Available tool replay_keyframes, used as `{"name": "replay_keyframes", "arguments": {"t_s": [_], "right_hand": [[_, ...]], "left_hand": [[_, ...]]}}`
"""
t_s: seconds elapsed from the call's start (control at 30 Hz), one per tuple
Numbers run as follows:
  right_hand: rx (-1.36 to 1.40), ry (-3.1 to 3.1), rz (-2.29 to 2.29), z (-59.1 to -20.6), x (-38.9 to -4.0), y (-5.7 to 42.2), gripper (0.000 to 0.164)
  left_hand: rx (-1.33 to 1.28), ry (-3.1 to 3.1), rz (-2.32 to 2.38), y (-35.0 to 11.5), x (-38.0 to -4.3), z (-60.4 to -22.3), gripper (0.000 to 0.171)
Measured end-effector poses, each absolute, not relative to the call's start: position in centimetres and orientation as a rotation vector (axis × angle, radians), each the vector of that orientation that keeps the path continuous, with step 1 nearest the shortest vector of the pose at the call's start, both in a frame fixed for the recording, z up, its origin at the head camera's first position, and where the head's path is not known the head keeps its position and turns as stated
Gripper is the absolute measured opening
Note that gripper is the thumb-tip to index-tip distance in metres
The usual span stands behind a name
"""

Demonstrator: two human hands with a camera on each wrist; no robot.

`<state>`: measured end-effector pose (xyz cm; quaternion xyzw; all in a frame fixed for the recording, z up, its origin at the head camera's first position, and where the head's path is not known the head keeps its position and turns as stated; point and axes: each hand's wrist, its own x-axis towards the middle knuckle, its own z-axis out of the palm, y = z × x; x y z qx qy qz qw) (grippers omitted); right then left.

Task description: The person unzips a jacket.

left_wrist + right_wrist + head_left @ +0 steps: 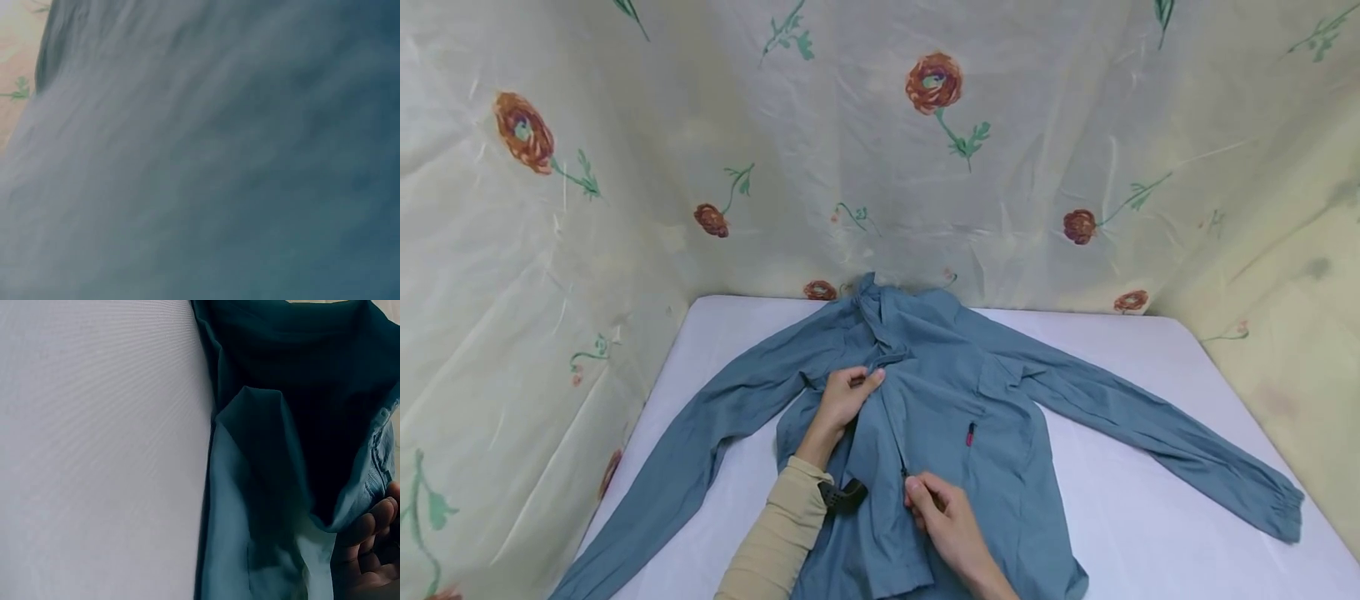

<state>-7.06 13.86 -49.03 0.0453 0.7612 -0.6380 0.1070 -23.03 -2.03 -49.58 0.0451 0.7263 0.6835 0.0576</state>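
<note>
A blue-grey zip jacket (940,358) lies front side up, its sleeves spread to both sides. My left hand (844,400) pinches the front edge of the jacket below the collar, lifting the fabric a little. Lower down the front, my right hand (943,512) grips the zipper pull (905,473) between thumb and curled fingers; the fingers mostly hide it. Above it, the two front edges converge toward the right hand. In the right wrist view, fingers (369,528) hold the jacket beside the zipper teeth (377,464). Blurred jacket cloth (187,162) fills the left wrist view.
The jacket rests on a white table (1150,517). A flower-printed curtain (1022,167) hangs behind and along both sides. One sleeve (1210,467) reaches the right edge area, the other (685,467) runs to the lower left. A small red chest zipper tab (970,435) shows.
</note>
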Motion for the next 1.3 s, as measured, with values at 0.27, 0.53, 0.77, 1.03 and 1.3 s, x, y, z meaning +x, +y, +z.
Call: {"name": "replay_keyframes", "arguments": {"t_s": [0.27, 0.53, 0.77, 1.03, 1.3], "right_hand": [[0.124, 2.241, -1.881, -48.7, -6.3, 14.2, 0.042], [0.121, 2.173, -1.847, -48.8, -5.7, 14.5, 0.045], [0.097, 2.153, -1.851, -49.1, -5.4, 14.6, 0.044], [0.173, 2.181, -1.884, -48.8, -6.2, 14.4, 0.043], [0.208, 2.366, -2.085, -47.2, -8.4, 14.0, 0.035]], "left_hand": [[0.064, 2.210, 2.084, -2.0, -23.7, -51.1, 0.041], [0.031, 2.239, 2.084, -2.3, -23.6, -51.5, 0.039], [0.034, 2.255, 2.098, -2.4, -23.8, -51.7, 0.042], [0.190, 2.810, 1.817, -2.7, -23.4, -50.0, 0.033], [0.983, 2.664, 1.240, -3.8, -19.2, -43.7, 0.037]]}}
